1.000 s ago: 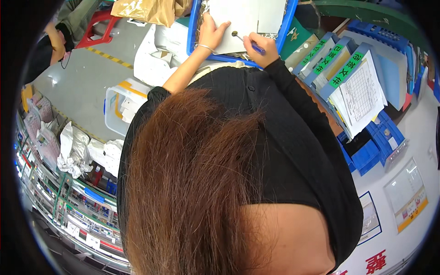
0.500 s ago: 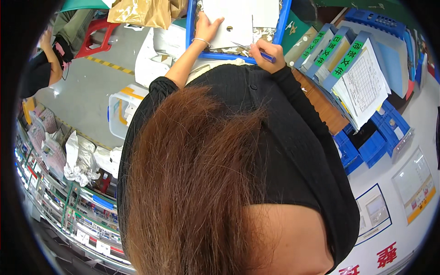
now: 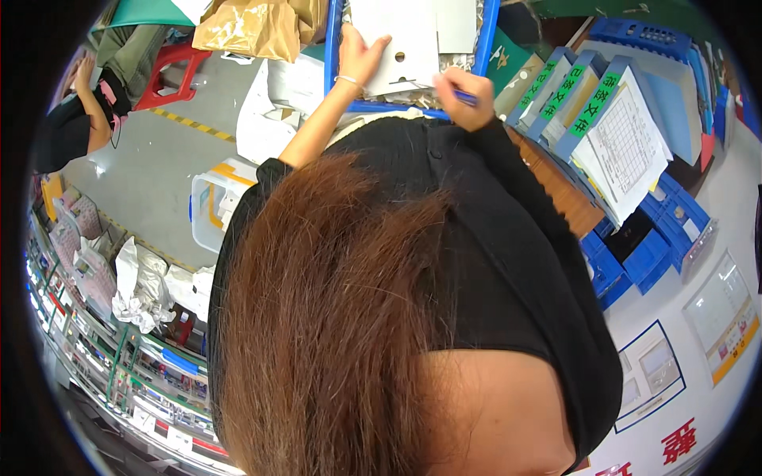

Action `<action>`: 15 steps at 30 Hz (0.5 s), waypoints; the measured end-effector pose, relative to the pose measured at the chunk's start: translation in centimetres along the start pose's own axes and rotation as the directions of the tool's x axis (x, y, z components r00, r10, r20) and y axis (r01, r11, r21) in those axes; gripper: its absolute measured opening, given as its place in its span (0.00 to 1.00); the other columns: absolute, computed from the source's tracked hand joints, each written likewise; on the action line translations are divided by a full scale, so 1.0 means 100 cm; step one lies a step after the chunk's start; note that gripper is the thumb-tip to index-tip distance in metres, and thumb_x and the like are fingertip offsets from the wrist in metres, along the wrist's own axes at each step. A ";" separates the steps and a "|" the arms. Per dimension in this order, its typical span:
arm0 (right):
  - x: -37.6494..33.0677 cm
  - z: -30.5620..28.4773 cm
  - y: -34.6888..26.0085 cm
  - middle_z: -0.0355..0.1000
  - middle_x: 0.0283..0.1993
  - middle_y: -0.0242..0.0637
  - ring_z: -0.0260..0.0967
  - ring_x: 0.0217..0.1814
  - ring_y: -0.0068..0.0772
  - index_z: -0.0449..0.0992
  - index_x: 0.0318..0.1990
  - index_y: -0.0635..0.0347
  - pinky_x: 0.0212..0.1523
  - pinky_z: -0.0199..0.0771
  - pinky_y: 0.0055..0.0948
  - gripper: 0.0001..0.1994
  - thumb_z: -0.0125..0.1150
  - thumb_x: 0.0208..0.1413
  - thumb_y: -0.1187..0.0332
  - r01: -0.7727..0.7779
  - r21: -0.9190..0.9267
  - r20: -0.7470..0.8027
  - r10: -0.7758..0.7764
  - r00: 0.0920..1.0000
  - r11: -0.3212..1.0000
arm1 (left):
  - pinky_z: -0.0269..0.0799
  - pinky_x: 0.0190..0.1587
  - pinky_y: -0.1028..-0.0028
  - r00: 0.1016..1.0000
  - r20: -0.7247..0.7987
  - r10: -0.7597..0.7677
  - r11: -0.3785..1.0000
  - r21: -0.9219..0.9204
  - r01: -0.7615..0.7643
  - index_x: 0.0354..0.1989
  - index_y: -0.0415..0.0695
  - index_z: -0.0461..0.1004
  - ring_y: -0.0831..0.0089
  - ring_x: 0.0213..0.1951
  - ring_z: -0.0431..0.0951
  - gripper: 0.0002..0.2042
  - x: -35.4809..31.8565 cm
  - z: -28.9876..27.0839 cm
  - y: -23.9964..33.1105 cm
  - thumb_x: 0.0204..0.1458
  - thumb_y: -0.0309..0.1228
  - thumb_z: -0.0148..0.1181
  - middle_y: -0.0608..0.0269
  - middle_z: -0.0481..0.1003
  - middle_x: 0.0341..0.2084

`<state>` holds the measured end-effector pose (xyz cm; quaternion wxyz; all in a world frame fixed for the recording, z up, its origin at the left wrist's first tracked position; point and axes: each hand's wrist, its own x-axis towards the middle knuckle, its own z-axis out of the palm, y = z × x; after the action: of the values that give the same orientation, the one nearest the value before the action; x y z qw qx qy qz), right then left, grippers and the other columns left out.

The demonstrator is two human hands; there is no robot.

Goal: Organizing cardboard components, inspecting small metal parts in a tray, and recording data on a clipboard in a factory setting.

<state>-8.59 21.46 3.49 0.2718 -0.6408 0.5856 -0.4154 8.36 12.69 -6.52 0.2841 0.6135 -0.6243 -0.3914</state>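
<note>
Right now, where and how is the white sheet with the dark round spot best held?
Probably take the white sheet by its left edge, coming from the left, thumb on top, as the left hand does. It looks flat; another white panel lies close along its right side, and the right hand holds a blue-handled tool by its lower right corner.

I count two hands, twelve o'clock: one left hand [image 3: 361, 59], one right hand [image 3: 471, 101]. One wristband [image 3: 349, 80]. One blue-handled tool [image 3: 466, 98]. One blue tray [image 3: 488, 47]. White sheet [image 3: 389, 32]: one piece or two, can't tell from here; one dark round spot [image 3: 399, 57]. Small pieces [image 3: 456, 60]: too many for me to count. Three binders [image 3: 595, 101], two o'clock. One red stool [image 3: 189, 57], one co-worker [image 3: 67, 131], ten o'clock. One clear tub [image 3: 200, 218], nine o'clock.
</note>
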 end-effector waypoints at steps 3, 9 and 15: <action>0.008 -0.047 -0.031 0.67 0.26 0.38 0.62 0.27 0.32 0.69 0.23 0.60 0.26 0.60 0.24 0.04 0.48 0.40 0.73 0.094 0.047 -0.345 -0.072 0.936 0.995 | 0.69 0.28 0.75 0.991 -0.132 0.035 0.924 -0.374 -0.082 0.32 0.34 0.58 0.71 0.22 0.68 0.18 0.000 -0.027 0.023 0.44 0.32 0.61 0.61 0.64 0.19; -0.006 -0.118 -0.089 0.66 0.32 0.48 0.65 0.29 0.41 0.65 0.26 0.65 0.38 0.66 0.33 0.08 0.37 0.45 0.73 0.479 0.285 -0.747 -0.121 0.654 0.830 | 0.66 0.25 0.86 0.962 -0.271 0.025 0.728 -0.655 -0.204 0.37 0.32 0.63 0.77 0.20 0.69 0.12 -0.025 -0.087 0.089 0.48 0.24 0.55 0.58 0.70 0.25; -0.006 -0.093 -0.082 0.71 0.37 0.44 0.66 0.29 0.28 0.68 0.40 0.68 0.33 0.67 0.20 0.10 0.42 0.52 0.80 -0.065 0.346 -0.401 0.210 0.891 0.936 | 0.66 0.29 0.85 0.980 -0.201 0.002 0.681 -0.717 -0.149 0.42 0.33 0.63 0.77 0.25 0.70 0.12 -0.050 -0.109 0.123 0.49 0.24 0.51 0.53 0.72 0.30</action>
<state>-12.17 24.66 14.89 0.2656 -0.4356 0.5997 -0.6165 11.22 15.41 10.18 0.5766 0.4567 -0.4131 -0.5370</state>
